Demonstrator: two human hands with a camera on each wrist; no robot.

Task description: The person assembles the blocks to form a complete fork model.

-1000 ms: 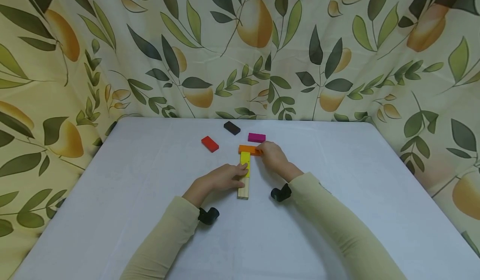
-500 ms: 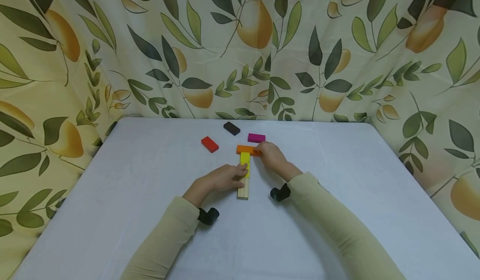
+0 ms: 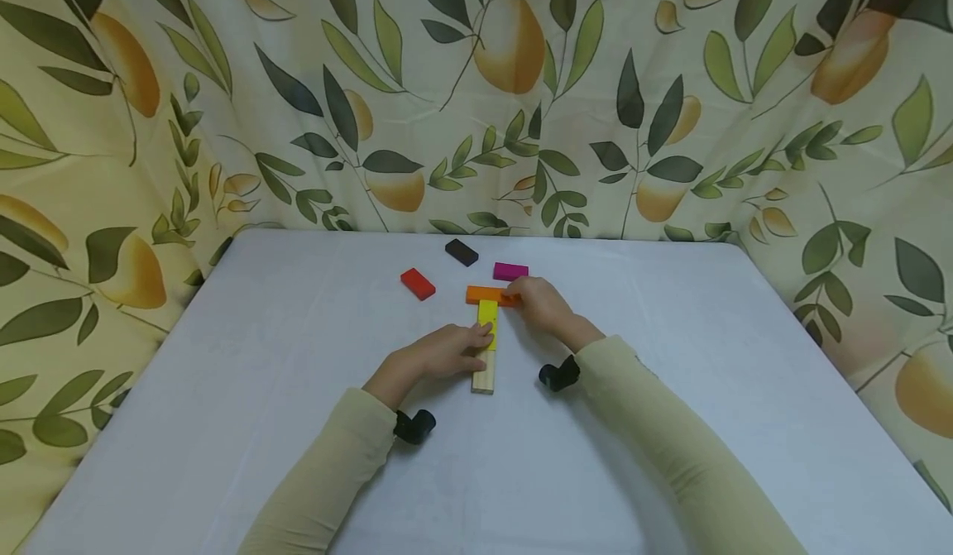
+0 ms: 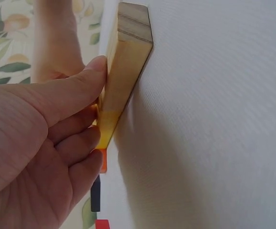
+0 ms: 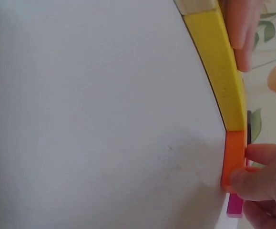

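Observation:
A plain wood block (image 3: pixel 482 377) and a yellow block (image 3: pixel 487 313) lie end to end in a line. Across the far end of the yellow one sits an orange block (image 3: pixel 484 294), forming a T. My right hand (image 3: pixel 547 311) pinches the orange block's right end between thumb and fingers, as the right wrist view also shows. My left hand (image 3: pixel 447 351) rests on the line from its left side, with the thumb on the plain block and fingertips on the yellow one. Its fingers lie fairly straight, not wrapped around either block.
Beyond the T lies a magenta block (image 3: pixel 510 271), close to my right fingers. A red block (image 3: pixel 418 284) and a black block (image 3: pixel 462 252) lie apart to the left and back. A white cloth (image 3: pixel 223 423) covers the table; a patterned curtain (image 3: pixel 447 108) hangs behind.
The orange block has slid a little to the left across the yellow block's end, my right hand moving with it. My left hand has stayed in place on the blocks.

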